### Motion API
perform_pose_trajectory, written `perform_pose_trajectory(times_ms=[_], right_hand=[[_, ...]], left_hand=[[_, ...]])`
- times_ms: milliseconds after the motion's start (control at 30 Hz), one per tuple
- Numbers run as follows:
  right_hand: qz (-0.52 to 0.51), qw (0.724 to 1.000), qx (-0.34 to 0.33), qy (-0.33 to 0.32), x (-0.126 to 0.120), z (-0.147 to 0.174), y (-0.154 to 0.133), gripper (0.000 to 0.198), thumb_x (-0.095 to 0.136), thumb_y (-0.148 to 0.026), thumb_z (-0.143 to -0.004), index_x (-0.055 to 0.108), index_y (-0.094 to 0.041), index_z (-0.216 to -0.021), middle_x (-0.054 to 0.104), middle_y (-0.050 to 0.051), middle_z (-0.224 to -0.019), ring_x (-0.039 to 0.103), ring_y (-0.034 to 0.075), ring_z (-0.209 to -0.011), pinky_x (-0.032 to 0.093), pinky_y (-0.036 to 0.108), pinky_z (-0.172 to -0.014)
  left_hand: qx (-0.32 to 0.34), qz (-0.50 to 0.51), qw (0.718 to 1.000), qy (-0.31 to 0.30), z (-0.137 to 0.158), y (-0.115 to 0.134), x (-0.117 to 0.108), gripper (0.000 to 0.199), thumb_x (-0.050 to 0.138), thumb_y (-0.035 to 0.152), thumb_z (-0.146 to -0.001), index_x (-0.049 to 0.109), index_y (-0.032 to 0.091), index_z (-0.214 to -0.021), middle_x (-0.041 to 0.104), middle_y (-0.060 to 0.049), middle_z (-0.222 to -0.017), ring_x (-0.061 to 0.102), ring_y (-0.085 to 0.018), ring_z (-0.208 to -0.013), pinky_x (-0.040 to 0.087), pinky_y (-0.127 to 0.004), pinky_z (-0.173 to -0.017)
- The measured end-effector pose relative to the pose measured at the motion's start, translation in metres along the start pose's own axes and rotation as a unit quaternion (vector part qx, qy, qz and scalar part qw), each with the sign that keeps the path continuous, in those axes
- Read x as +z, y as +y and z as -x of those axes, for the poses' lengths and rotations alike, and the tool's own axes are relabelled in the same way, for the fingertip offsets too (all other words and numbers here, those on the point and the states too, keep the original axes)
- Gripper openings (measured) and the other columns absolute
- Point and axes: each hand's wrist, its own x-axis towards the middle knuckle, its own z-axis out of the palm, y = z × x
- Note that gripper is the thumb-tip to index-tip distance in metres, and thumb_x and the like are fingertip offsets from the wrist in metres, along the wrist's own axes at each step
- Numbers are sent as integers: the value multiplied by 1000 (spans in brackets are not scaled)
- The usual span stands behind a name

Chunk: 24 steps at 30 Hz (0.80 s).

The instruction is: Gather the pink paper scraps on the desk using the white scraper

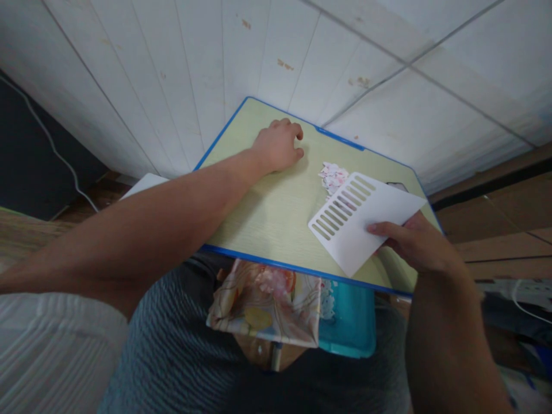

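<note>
My right hand (407,241) grips a white sheet (366,224) by its right side, thumb on top. A row of rounded slots runs along the sheet's far left edge. Just beyond that edge lies a heap of small white and pink pieces (333,177), partly covered by the sheet. My left hand (280,145) is over the far left part of the small table (267,213), its fingers curled but apart, with nothing in them. The table top is pale yellow with a blue rim.
Below the table's near edge are a patterned cloth-like container (267,310) and a teal tray (349,322) with white bits in it. A dark flat object (397,187) lies partly behind the sheet. A white panelled wall (241,52) stands behind the table, with a cable (366,92) along it.
</note>
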Motion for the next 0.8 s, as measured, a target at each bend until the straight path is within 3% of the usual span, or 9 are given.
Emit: perform_pose_trajectory(times_ms=[100,267,467,633,800], right_hand=[[0,995,69,-79,7,-1,-8,65,108,-42,-68,88,-29,-128,97,10,-122,89,36,-92,73,41,-62],[18,994,58,-92,18,-3,-16,68,104,-44,-69,90,-28,-133,97,10,-130,89,39,-102,72,41,-67],[6,992,61,-114,31,-9,-14,62,101,-44,-71,90,-28,-130,96,9,-121,88,38,-101,71,41,-69],[-34,989,56,-130,40,-12,-11,51,100,-41,-71,90,-28,-119,94,6,-108,85,34,-89,68,38,-64],[-49,989,62,-125,45,-11,-12,48,100,-39,-69,90,-27,-114,92,6,-100,81,30,-78,65,35,-57]], left_hand=[[16,-5,1000,16,-5,-6,6,42,74,24,-112,79,22,-154,73,-20,-174,63,-41,-163,52,-63,-136],[29,5,999,40,-11,-14,12,45,75,25,-108,82,22,-152,76,-21,-170,66,-44,-161,55,-67,-136],[35,70,995,58,-18,-24,15,50,81,42,-108,80,44,-158,83,-7,-158,58,-44,-162,48,-74,-140],[11,27,998,54,-16,-18,12,39,74,25,-112,81,30,-150,77,-13,-167,64,-37,-154,53,-64,-137],[19,22,998,62,-17,-18,13,36,75,25,-112,80,31,-147,79,-12,-163,65,-35,-150,54,-62,-135]])
